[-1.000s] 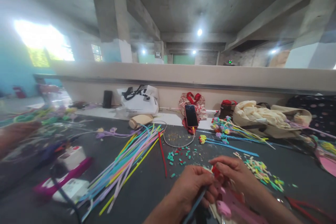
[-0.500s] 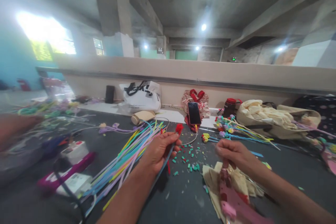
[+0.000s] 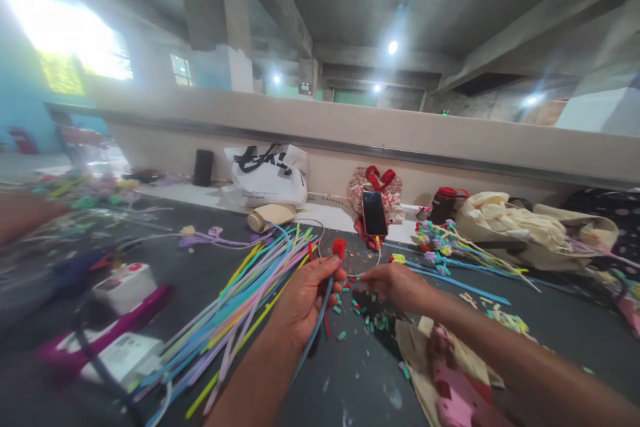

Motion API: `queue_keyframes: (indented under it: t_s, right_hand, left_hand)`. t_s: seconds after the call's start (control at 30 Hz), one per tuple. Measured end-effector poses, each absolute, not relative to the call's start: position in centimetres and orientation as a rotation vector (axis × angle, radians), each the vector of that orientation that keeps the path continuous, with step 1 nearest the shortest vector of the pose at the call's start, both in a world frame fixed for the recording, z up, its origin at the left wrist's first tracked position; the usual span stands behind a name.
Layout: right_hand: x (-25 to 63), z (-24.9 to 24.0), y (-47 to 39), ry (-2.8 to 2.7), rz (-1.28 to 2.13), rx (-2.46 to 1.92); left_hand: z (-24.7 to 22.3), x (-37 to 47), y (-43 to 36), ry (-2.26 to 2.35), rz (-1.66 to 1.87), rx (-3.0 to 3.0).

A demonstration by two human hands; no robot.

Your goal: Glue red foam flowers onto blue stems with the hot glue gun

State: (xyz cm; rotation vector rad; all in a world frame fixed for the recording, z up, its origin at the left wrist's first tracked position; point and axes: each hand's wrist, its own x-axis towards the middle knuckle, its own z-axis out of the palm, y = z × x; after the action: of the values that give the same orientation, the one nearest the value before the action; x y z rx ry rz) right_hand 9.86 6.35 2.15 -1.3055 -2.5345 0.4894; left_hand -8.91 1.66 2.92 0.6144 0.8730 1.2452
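Note:
My left hand [image 3: 306, 293] is closed around a blue chenille stem [image 3: 320, 310] topped with a small red tuft [image 3: 339, 247]. The stem's lower end runs down along my forearm. To the right, my right hand [image 3: 395, 285] hovers low over small cut green and red pieces [image 3: 376, 321] scattered on the dark table. Its fingers are drawn together towards the left; whether a piece is between them is hidden. Below my right forearm lies a pink glue gun [image 3: 457, 390] on a beige cloth [image 3: 413, 353].
Left of my left hand lies a bundle of coloured stems [image 3: 250, 307]. A power adapter [image 3: 125, 287] and magenta strip [image 3: 60, 347] sit farther left. Behind are a white bag [image 3: 270, 180], a propped phone [image 3: 375, 213] and finished flower stems [image 3: 437, 247]. Another person's blurred arm shows at left.
My right hand has moved left and forward, from above the glue gun to the scattered pieces. My left hand still holds the red-tipped stem in nearly the same place. The view has shifted slightly.

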Motion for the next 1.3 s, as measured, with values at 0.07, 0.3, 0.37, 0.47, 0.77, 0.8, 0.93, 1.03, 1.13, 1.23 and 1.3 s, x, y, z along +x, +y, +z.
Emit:
queue_keyframes:
  t_s: [0.07,0.3,0.37,0.47,0.77,0.8,0.93,1.03,1.13,1.23,1.3]
  right_hand:
    - [8.8,1.9,7.0,-2.595,0.381,-1.289]
    - [6.4,0.6,8.4,-2.670,-0.030,-1.471]
    - [6.2,0.4,8.7,-2.684,-0.082,-1.497]
    - [5.9,0.2,9.0,-2.708,-0.118,-1.494]
    - [6.1,1.1,8.9,-2.623,-0.039,-1.450]
    - [6.4,1.6,8.8,-2.588,-0.014,-1.441]
    - [8.2,3.2,7.4,-2.471,0.140,-1.381]
    - [9.8,3.7,5.3,-2.428,0.283,-1.325]
    - [11.2,3.8,3.0,-2.335,0.504,-1.276]
    - [12.1,3.7,1.1,-2.067,0.900,-1.192]
    - [12.5,3.6,0.2,-1.911,1.059,-1.169]
  left_hand:
    - [2.9,-8.9,1.6,0.867,1.249,0.619]
    - [2.8,-8.7,1.5,0.862,1.221,0.650]
    - [2.8,-8.5,1.4,0.853,1.201,0.666]
    - [2.7,-8.4,1.4,0.832,1.203,0.671]
    - [2.5,-8.5,1.4,0.839,1.211,0.658]
    - [2.6,-8.5,1.4,0.840,1.214,0.652]
    - [2.7,-8.6,1.3,0.829,1.226,0.655]
    - [2.7,-8.6,1.3,0.843,1.219,0.669]
    - [2.7,-8.4,1.3,0.861,1.203,0.696]
    - [2.6,-7.7,0.9,0.874,1.155,0.740]
    - [2.4,-6.8,0.4,0.888,1.105,0.770]
